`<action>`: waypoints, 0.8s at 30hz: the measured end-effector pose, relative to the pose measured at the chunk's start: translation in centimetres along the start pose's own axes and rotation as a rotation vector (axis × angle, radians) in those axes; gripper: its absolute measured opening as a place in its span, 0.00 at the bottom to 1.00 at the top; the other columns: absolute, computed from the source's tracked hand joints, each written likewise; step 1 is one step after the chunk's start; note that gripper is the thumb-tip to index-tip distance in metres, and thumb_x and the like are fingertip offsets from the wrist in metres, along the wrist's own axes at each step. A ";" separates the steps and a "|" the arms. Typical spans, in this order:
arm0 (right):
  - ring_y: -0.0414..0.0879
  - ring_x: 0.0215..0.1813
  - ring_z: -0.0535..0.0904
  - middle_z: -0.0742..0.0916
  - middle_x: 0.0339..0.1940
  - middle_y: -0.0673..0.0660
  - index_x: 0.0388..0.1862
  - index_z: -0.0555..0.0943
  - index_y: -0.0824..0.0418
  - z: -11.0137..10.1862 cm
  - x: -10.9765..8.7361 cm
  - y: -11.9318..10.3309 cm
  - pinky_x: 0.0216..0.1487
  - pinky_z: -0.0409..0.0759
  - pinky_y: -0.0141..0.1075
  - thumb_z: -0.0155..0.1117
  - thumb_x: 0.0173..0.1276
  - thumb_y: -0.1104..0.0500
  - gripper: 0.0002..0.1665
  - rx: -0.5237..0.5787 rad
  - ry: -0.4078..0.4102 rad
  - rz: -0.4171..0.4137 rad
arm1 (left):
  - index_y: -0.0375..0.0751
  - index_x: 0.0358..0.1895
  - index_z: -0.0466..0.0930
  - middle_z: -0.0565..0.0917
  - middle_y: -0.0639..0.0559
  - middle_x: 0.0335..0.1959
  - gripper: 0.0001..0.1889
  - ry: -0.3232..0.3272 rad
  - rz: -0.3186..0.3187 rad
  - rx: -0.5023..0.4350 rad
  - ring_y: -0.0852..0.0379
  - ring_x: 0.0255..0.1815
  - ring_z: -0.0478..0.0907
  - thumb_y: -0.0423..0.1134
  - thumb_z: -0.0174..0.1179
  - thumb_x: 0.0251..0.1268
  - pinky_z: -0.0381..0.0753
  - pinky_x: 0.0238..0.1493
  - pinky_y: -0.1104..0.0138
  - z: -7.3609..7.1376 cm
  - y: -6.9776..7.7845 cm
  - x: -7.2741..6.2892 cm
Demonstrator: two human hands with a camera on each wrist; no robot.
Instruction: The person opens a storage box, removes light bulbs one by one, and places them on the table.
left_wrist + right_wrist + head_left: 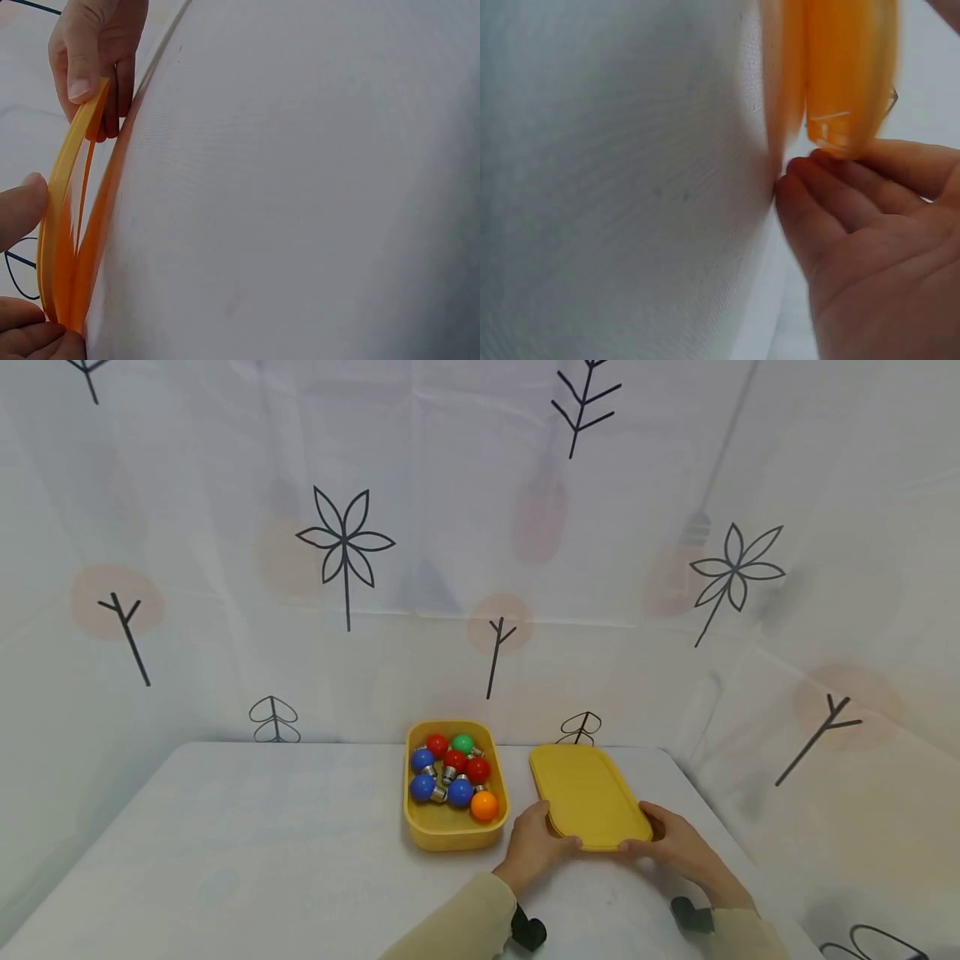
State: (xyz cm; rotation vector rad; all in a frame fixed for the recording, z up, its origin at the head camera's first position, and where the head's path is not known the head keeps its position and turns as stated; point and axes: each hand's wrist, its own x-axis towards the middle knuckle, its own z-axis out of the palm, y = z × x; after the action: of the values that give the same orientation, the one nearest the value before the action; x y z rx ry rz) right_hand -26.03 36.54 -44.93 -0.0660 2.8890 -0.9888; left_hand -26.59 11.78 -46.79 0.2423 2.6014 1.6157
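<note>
Both hands hold a yellow plastic lid (588, 797), flat and rounded at the corners, at its near end. My left hand (531, 845) grips the near left corner, thumb on the rim. At the near right corner, my right hand (678, 845) has its thumb on the front edge and its fingers underneath. In the left wrist view the lid (56, 217) shows edge-on, its near edge raised off the white table. Fingers of the right hand (885, 195) reach under the lid's corner (847, 82) in the right wrist view.
Left of the lid stands a yellow tub (453, 842) holding several toy light bulbs in blue, red, green and orange. A white cloth covers the table (262, 843). Behind it hangs a white curtain (450, 543) printed with plants.
</note>
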 end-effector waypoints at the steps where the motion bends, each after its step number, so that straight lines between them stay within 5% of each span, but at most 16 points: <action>1: 0.65 0.65 0.67 0.65 0.68 0.76 0.70 0.55 0.77 0.0 0.0 0.0 0.63 0.69 0.54 0.72 0.52 0.38 0.62 -0.012 -0.005 0.003 | 0.34 0.64 0.69 0.74 0.45 0.62 0.40 -0.002 -0.002 0.008 0.48 0.63 0.71 0.47 0.74 0.48 0.68 0.65 0.54 0.0 0.0 0.0; 13: 0.66 0.66 0.67 0.66 0.68 0.75 0.69 0.57 0.78 -0.1 -0.2 0.2 0.63 0.70 0.53 0.72 0.54 0.42 0.59 0.030 -0.018 -0.020 | 0.34 0.65 0.69 0.73 0.44 0.63 0.39 -0.024 -0.041 0.013 0.47 0.64 0.69 0.48 0.72 0.51 0.68 0.64 0.52 -0.2 0.2 -0.1; 24: 0.65 0.62 0.72 0.75 0.62 0.71 0.66 0.66 0.71 -0.5 -0.4 -1.1 0.58 0.74 0.53 0.63 0.65 0.41 0.44 -0.002 0.137 -0.099 | 0.39 0.62 0.74 0.77 0.46 0.58 0.35 -0.025 0.018 -0.011 0.48 0.61 0.72 0.51 0.71 0.52 0.71 0.62 0.52 -1.6 0.3 -0.7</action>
State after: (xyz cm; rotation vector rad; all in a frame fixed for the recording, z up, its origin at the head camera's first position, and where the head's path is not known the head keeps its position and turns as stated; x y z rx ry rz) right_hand -25.64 35.99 -43.79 -0.1479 3.0378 -1.0463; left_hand -26.13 10.41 -45.79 0.2846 2.5787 1.6214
